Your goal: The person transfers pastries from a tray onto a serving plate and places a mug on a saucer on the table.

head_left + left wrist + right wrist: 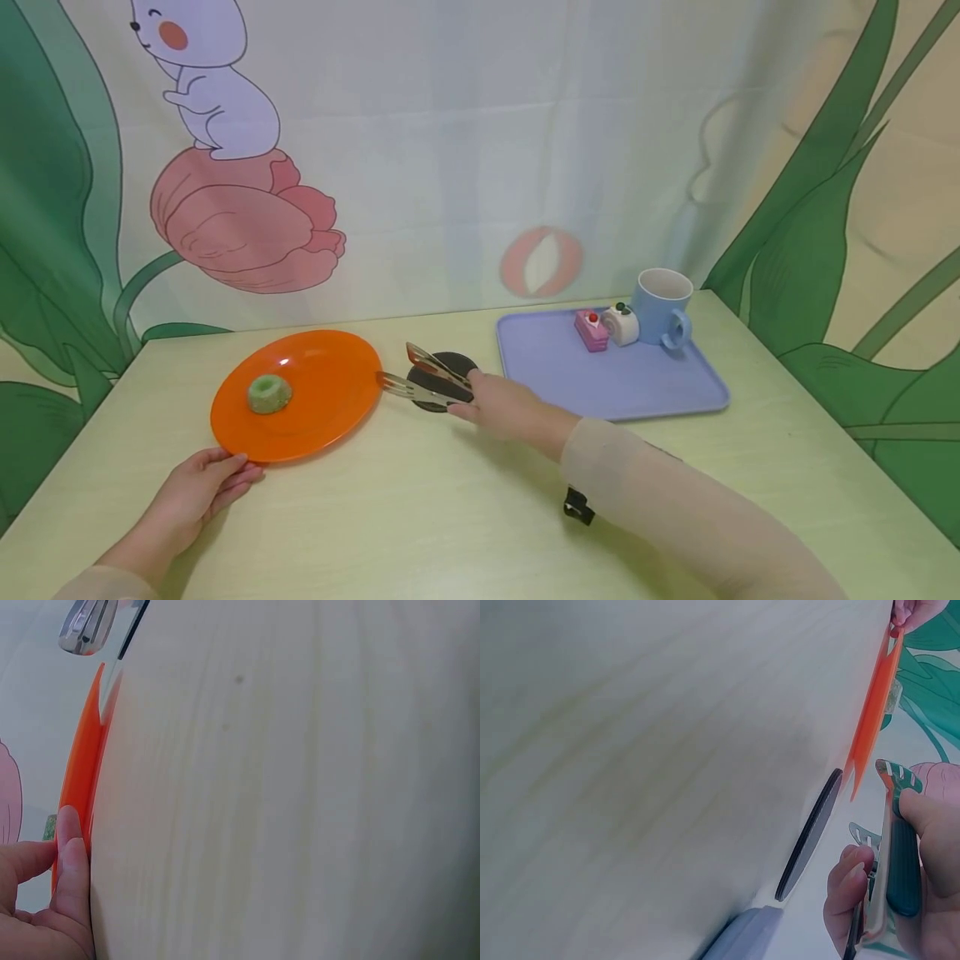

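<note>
My left hand (197,493) pinches the near left rim of an orange plate (330,408), thumb on top and fingers beneath. A small green ring-shaped cake (268,393) sits on the plate's left half. In my right hand (508,408) are metal serving tongs (895,832) with dark green grips; their slotted tips are spread apart with nothing between them. The tongs hover over a round black coaster (454,363), just right of the plate. In the left wrist view the tong tips (87,628) show beyond the plate's edge.
A lilac tray (600,392) lies on the right of the pale wooden table (360,533). At its back stand a pink cake slice (592,332), a white cake roll (621,325) and a blue mug (662,307). A printed curtain (420,167) hangs behind the table.
</note>
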{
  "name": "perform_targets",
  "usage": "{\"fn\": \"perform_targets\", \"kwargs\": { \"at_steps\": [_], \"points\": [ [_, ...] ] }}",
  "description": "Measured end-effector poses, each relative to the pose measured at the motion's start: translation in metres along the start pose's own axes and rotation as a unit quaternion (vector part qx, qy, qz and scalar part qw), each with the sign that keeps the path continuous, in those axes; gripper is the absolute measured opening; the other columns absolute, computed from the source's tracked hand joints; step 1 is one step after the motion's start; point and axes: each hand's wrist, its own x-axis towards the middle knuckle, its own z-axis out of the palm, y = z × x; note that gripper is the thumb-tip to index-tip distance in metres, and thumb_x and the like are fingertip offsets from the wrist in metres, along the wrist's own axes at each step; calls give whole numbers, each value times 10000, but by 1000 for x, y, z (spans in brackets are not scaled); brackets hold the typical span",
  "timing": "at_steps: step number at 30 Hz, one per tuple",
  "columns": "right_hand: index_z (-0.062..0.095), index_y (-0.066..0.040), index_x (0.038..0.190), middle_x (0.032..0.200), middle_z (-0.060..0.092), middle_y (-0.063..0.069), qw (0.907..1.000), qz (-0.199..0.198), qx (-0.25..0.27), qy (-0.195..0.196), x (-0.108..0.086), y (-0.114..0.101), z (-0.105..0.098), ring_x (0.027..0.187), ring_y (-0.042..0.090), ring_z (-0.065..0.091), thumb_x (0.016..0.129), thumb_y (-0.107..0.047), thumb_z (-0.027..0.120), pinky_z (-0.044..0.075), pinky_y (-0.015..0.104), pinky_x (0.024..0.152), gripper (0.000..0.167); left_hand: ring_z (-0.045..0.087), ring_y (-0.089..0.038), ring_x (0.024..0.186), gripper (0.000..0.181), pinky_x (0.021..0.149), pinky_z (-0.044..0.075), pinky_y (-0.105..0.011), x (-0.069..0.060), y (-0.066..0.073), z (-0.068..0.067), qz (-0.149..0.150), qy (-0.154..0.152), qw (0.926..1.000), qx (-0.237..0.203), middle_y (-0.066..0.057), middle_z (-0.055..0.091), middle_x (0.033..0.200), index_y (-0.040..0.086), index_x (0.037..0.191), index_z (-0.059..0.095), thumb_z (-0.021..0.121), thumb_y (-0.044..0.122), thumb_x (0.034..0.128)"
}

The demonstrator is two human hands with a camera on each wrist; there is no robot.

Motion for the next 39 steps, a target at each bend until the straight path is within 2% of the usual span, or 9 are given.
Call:
{"fn": "perform_targets", "kwargs": {
  "at_steps": [6,8,10,13,16,23,31,39],
  "points": [
    [425,38,1303,1136,593,162,10000,32,-52,2,-2,5,-2,925,232,609,921,-504,497,505,394,843,667,662,-79,810,422,777,530,-240,1,1,0,-46,74,9999,55,18,663,874,-105,1302,258,416,149,1003],
    [423,42,1308,1159,583,170,10000,29,-87,16,-4,6,-3,963,251,605,923,-503,492,499,398,861,671,662,-79,811,427,777,530,-240,1,0,1,-80,112,9999,76,19,663,873,-100,1309,256,418,151,1003],
    [441,43,1281,1107,596,157,9999,-4,-113,38,-5,8,-4,934,248,608,924,-499,494,506,394,844,651,662,-82,811,433,776,531,-242,1,0,0,-98,124,9998,83,16,663,874,-101,1311,255,421,153,1003],
    [482,27,1192,924,597,100,9999,-84,-80,67,-6,10,-3,790,213,593,923,-486,507,522,373,735,579,662,-81,811,439,777,531,-243,1,0,0,-83,131,9999,72,17,663,874,-104,1317,248,417,153,1004],
    [491,13,1147,828,563,57,9999,-77,-16,100,-7,14,-3,716,187,559,920,-483,515,511,351,667,546,661,-80,816,461,782,529,-243,1,0,1,-13,85,9999,66,14,660,882,-119,1330,224,413,148,1004],
    [495,-12,1096,742,525,27,9997,-13,188,157,-9,20,-5,629,169,504,919,-477,520,459,309,549,498,661,-83,819,480,783,529,-244,1,-1,1,-14,114,9999,100,10,657,887,-122,1339,210,417,152,1004],
    [512,-10,1069,723,526,26,9997,52,92,208,-11,23,-10,618,171,512,921,-472,520,461,312,546,486,661,-91,825,492,783,530,-250,2,-3,-1,-48,96,9999,123,5,659,893,-122,1349,200,411,161,1006],
    [522,-16,1058,749,531,30,9994,157,112,296,-12,31,-12,664,186,522,920,-469,524,485,356,614,474,662,-87,820,474,781,531,-248,3,-2,-1,-29,107,9999,78,6,661,885,-119,1333,219,420,157,1003]
  ]
}}
